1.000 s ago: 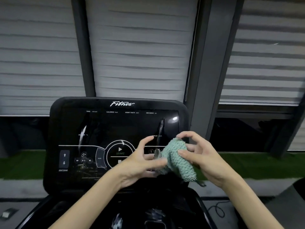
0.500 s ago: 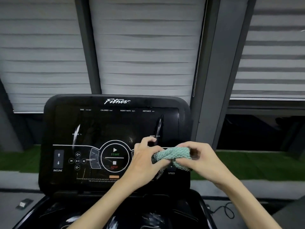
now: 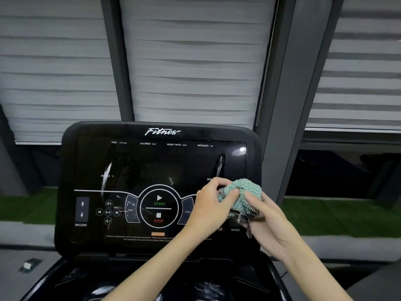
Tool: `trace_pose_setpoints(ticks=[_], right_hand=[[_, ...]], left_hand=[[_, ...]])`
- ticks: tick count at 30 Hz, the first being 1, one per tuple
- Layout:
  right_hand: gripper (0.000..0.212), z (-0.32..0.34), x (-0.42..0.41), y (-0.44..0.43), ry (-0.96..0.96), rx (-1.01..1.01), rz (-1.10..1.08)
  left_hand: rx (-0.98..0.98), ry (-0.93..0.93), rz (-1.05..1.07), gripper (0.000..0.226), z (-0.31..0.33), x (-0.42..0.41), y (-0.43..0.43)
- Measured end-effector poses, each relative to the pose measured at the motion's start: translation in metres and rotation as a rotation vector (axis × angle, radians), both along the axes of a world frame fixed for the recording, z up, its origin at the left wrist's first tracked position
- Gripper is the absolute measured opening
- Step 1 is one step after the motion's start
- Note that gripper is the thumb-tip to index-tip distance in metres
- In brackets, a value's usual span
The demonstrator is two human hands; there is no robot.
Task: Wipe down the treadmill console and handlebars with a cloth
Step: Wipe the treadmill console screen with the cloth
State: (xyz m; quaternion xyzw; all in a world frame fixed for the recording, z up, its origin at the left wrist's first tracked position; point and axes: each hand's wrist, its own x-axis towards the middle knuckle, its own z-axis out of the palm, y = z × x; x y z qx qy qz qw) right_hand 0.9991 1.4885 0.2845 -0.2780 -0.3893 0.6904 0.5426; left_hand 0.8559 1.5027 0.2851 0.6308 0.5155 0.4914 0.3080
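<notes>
Both hands held one cloth [image 3: 244, 191] between them. Left hand [image 3: 208, 203]: fingers curled over the left side of the bundle, thumb pressed into it. Right hand [image 3: 268, 216]: wrapped round the right side and underside, one fingertip pressed into the front. Neither hand was spread wide; each was closed tight on the fabric.

Cloth: mint-green, nubbly weave, bunched into a ball. A dark checked edging hung loose from its lower part, one strand trailing down. Position: in front of the right-hand part of the console [image 3: 134, 166], level with the ring of controls. Whether it touched the panel could not be told.

Console: black, glossy, tilted back, marked "Fitness" at the top, with TIME, CALORIES, HEART RATE and DISTANCE labels in a row beneath. Pale streaks showed on the panel at left and upper right. START/STOP ring [image 3: 159, 208]: centre of the panel, just left of the left hand. INCLINE arrows [image 3: 82, 209]: far left. SPEED label [image 3: 235, 229]: below the cloth.

Blinds [image 3: 195, 61]: grey, slatted, drawn down behind the console, between dark frame posts [image 3: 288, 105]. Pull cord [image 3: 263, 83]: hanging at the right edge of the middle blind. Green turf strip [image 3: 336, 211]: low behind the console, on both sides. Small grey object [image 3: 29, 264]: on the floor, lower left; kind not discernible.
</notes>
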Motion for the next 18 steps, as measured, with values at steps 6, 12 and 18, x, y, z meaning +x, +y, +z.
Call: trace_pose_setpoints(ticks=[6, 12, 18], right_hand=[[0.033, 0.001, -0.009, 0.011, -0.028, -0.014, -0.076], [0.028, 0.028, 0.016, 0.044, -0.231, -0.030, -0.455], [0.027, 0.087, 0.029, 0.093, -1.026, 0.679, -0.878]], left_hand=[[0.047, -0.035, 0.060, 0.009, 0.001, -0.001, 0.008], [0.305, 0.411, -0.001, 0.049, 0.006, -0.029, 0.034], [0.624, 0.927, 0.357, 0.061, 0.045, -0.059, 0.092]])
